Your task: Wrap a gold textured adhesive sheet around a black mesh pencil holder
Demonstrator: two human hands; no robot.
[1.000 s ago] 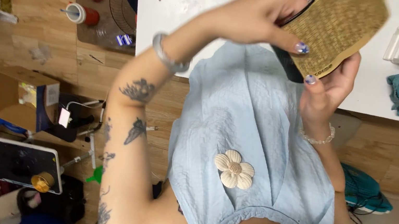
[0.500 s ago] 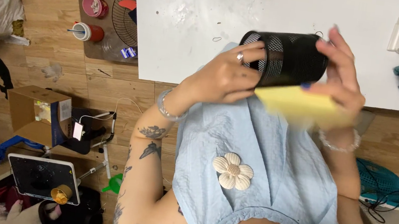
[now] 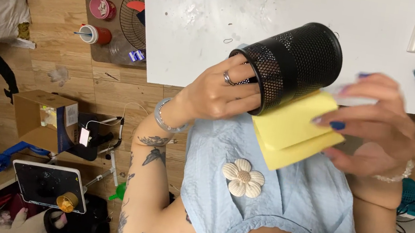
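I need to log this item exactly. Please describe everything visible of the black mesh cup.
The cup is a black cylinder of fine metal-looking mesh with a smooth solid band around its middle. It is held tilted on its side above the white table. Left hand grips its rim, fingers inside. A yellow cloth, in the right hand, presses its underside.

We no longer hold the woven mat overhead; our left hand (image 3: 216, 93) now grips a black mesh metal cup (image 3: 292, 63), and our right hand (image 3: 375, 128) presses a yellow sponge (image 3: 293, 129) against it.
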